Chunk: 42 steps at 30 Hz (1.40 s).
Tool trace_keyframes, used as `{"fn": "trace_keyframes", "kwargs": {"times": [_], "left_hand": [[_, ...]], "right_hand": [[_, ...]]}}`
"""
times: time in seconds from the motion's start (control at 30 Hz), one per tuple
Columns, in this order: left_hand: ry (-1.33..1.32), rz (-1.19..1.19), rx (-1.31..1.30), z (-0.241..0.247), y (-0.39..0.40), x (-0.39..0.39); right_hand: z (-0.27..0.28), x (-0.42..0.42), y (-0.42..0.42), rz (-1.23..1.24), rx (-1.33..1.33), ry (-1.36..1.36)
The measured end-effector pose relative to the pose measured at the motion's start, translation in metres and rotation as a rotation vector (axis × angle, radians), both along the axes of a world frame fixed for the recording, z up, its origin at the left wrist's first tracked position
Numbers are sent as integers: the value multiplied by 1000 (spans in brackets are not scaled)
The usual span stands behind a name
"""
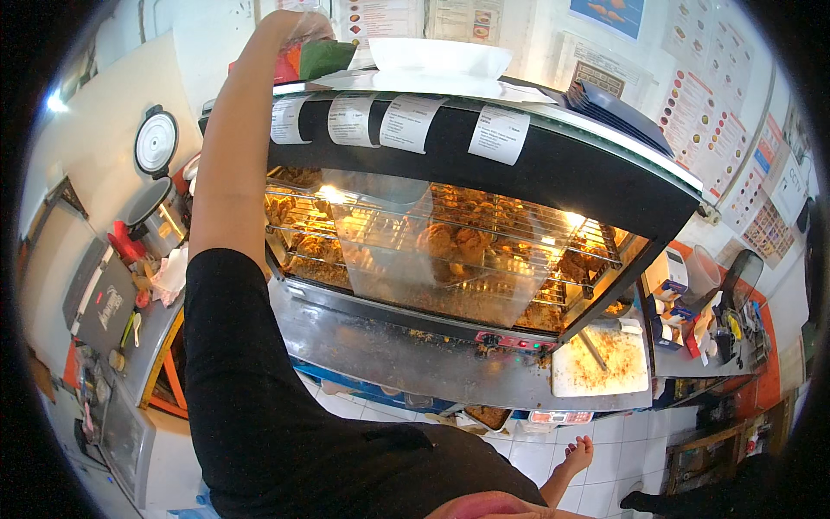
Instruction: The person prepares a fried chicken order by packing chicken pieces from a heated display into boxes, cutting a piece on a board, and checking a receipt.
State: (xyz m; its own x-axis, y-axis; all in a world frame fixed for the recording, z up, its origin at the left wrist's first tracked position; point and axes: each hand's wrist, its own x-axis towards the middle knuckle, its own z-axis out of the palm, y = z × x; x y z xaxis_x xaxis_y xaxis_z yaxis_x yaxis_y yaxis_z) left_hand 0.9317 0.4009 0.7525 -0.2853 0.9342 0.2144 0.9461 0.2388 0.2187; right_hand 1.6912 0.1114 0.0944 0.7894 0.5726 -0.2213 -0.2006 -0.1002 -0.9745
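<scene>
Raised over the top of a black heated display cabinet (pixel 557 175), my left hand (pixel 308 27) is at the upper left with clear plastic about it. It is beside a red and green pack (pixel 327 58); whether the fingers grip anything is hidden. A white paper tray (pixel 441 60) stands to its right on the cabinet. Fried chicken (pixel 472 241) lies on wire racks behind the cabinet's glass. Low by my body, my right hand (pixel 579 452) hangs over the tiled floor with loosely bent fingers and nothing seen in it.
Printed paper slips (pixel 499 133) hang on the cabinet front. Dark flat boxes (pixel 619 120) are stacked on its top right. A crumb-covered cutting board (pixel 574 384) with a metal tool (pixel 593 350) lies on the steel counter (pixel 389 363). An open-lidded cooker (pixel 152 200) stands left.
</scene>
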Motion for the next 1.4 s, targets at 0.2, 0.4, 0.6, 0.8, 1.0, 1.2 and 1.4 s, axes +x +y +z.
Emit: {"fn": "trace_keyframes", "kwargs": {"times": [0.2,0.4,0.6,0.8,1.0,1.2,1.4], "left_hand": [[366,-198,91,-4,-15,-13],[-7,-64,200,-8,3,-38],[511,-749,217,18,-4,-26],[1417,56,152,23,-30,39],[1023,71,1104,18,-118,103],[60,-1203,795,-174,-187,343],[-471,-1355,531,-372,-230,426]], "right_hand": [[10,-11,-2,-6,1,24],[5,-12,1,-5,-14,11],[-9,-7,9,37,-19,-30],[-8,-2,17,60,17,15],[14,-36,49,189,73,-36],[119,-106,75,301,287,-144],[172,-187,43,646,130,-343]]}}
